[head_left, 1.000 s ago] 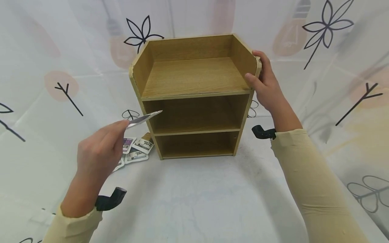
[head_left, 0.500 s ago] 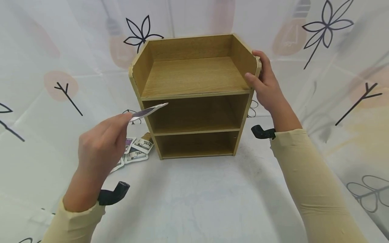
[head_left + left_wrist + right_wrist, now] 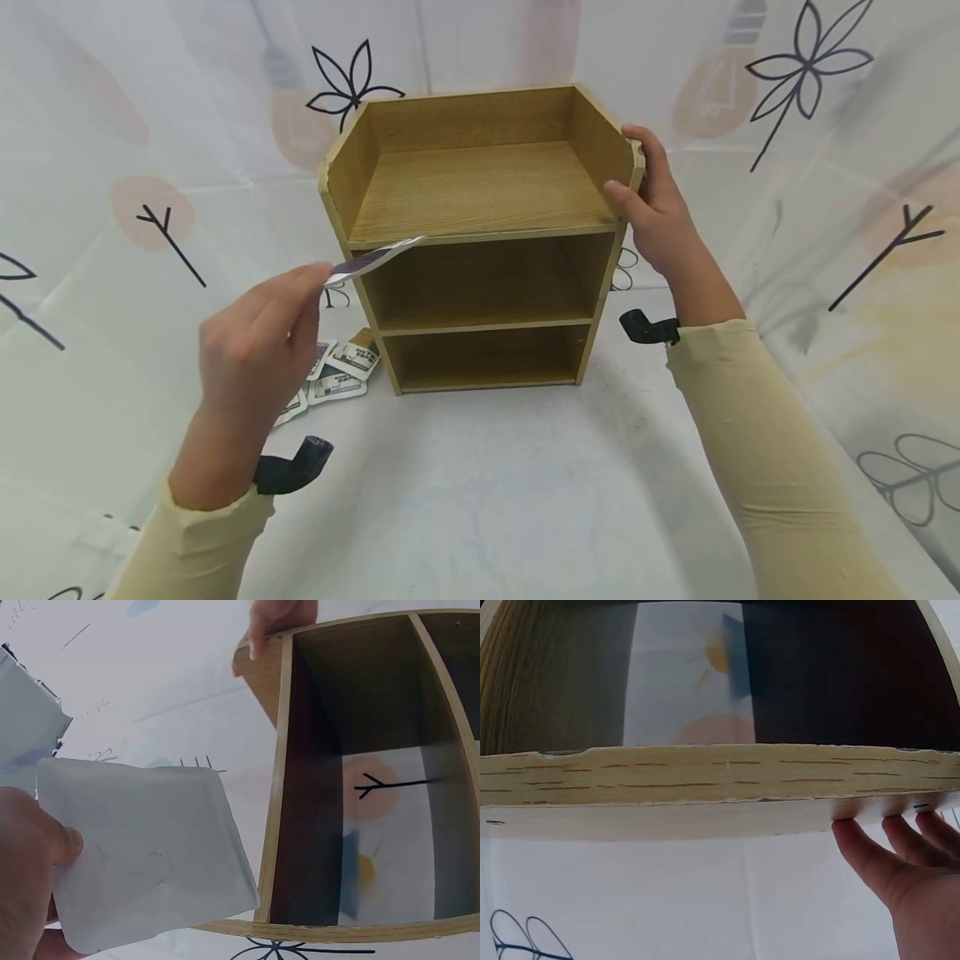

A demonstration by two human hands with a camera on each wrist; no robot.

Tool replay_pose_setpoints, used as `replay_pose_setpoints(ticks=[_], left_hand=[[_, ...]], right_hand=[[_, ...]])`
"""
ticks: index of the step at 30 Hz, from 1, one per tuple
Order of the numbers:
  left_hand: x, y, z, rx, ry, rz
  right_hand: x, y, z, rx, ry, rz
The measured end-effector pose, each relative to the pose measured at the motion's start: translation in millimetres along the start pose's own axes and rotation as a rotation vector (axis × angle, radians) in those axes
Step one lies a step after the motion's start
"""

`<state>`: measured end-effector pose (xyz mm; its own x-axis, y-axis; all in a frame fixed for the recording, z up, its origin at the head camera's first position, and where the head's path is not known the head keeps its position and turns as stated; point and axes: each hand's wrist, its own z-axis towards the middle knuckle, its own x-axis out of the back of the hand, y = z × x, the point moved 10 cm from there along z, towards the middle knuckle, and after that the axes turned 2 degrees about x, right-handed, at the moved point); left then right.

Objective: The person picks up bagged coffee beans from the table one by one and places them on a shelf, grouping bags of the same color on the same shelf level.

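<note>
A small wooden shelf unit [image 3: 483,237] stands upright in the middle, its open compartments facing me. My right hand [image 3: 660,212] grips the upper part of its right side panel, thumb on the inner side; in the right wrist view, fingertips [image 3: 847,831] press the panel's outer face. My left hand [image 3: 251,342] pinches a flat square packet [image 3: 378,257] by one edge, raised at the unit's left front near the top board's front edge. The packet's plain white side [image 3: 150,855] fills much of the left wrist view, while a dark purple face shows in the head view.
Several printed flat packets [image 3: 352,360] lie in a loose pile on the white surface [image 3: 480,483], left of the unit's foot and partly hidden by the left hand. A patterned white cloth [image 3: 480,42] hangs behind.
My left hand has moved up and slightly right with the packet, which has risen from before the middle compartment to the top board's front edge. The right hand keeps its grip on the unit.
</note>
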<state>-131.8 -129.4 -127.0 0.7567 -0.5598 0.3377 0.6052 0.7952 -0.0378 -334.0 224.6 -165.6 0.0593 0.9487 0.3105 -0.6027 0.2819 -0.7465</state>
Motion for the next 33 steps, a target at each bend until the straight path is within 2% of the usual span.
replay_pose_setpoints(ticks=[4,10,18,33], left_hand=[[0.2,-0.7,1.5,0.023,0.066,-0.031],[-2.1,-0.9,3.9,0.052,0.124,-0.053],[-15.1,-0.9,7.0,0.073,0.085,-0.076],[-35.8,1.7,10.5,0.005,0.086,-0.078]], right_hand=[[0,1,0,-0.004,-0.001,0.008],[0,0,0,0.001,0.002,0.021],[-1,1,1,0.004,-0.001,0.019],[-1,1,1,0.026,-0.003,0.025]])
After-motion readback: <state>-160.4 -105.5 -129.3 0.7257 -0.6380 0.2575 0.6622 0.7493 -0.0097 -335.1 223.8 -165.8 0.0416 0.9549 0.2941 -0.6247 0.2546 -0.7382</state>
